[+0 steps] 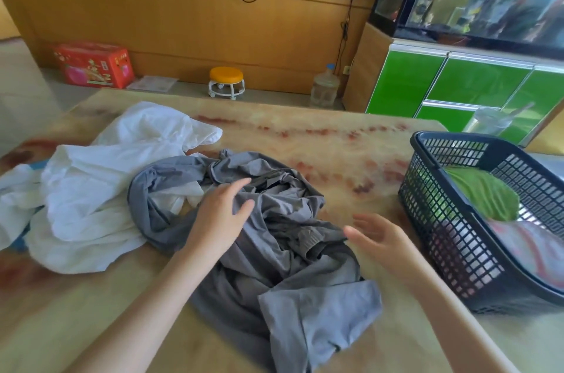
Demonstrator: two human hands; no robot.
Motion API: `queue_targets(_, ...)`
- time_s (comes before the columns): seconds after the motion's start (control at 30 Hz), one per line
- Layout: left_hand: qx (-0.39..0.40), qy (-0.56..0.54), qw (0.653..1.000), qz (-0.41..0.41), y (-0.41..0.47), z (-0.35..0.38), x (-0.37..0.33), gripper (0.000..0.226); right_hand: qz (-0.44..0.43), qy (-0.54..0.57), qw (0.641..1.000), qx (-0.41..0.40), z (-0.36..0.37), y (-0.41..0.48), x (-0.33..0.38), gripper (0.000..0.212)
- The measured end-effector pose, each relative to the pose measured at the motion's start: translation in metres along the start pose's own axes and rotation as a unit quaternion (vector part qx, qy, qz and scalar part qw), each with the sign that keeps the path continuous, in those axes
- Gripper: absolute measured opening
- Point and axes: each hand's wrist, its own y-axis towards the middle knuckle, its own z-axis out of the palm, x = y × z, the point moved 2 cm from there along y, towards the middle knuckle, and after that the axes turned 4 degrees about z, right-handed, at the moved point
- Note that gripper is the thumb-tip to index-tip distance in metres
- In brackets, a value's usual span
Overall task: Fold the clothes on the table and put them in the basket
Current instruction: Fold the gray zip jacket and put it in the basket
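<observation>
Two hands lying open: left hand [220, 214] touching crumpled grey garment [274, 268] near table's [320, 146] front edge, right hand [380, 235] hovering beside. Risk: lifting possibly dragging entangled white garment [100, 177]. Basket [436, 214] sitting at right edge.

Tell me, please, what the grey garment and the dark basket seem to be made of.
Grey garment: soft matte knit, likely cotton jersey; it lies in limp crumpled folds. Dark basket: rigid moulded plastic, by its even lattice walls and smooth, faintly shiny rim.
</observation>
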Motion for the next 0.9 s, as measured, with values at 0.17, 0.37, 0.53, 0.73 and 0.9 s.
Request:
queue_targets(0.17,0.083,0.145,0.982,0.083,0.030,0.035,-0.025,0.055,-0.009,-0.069,0.997,0.030,0.048,0.031,0.013,0.043)
queue_targets(0.37,0.000,0.051,0.999,-0.009,0.045,0.037,-0.016,0.019,-0.011,-0.066,0.987,-0.149,-0.001,0.054,0.009,0.014)
queue_targets(0.53,-0.171,-0.170,0.956,-0.169,0.055,0.018,0.002,0.026,-0.005,-0.102,0.940,-0.326,-0.055,0.080,0.027,0.015)
queue_targets(0.73,-0.143,-0.214,0.939,-0.228,0.067,0.024,0.014,0.031,0.138,-0.455,0.879,-0.036,-0.053,0.096,0.027,0.034)
queue_targets(0.9,-0.060,-0.281,0.934,-0.214,0.069,0.026,0.007,0.051,-0.079,-0.276,0.957,-0.043,-0.023,0.091,0.037,0.047)
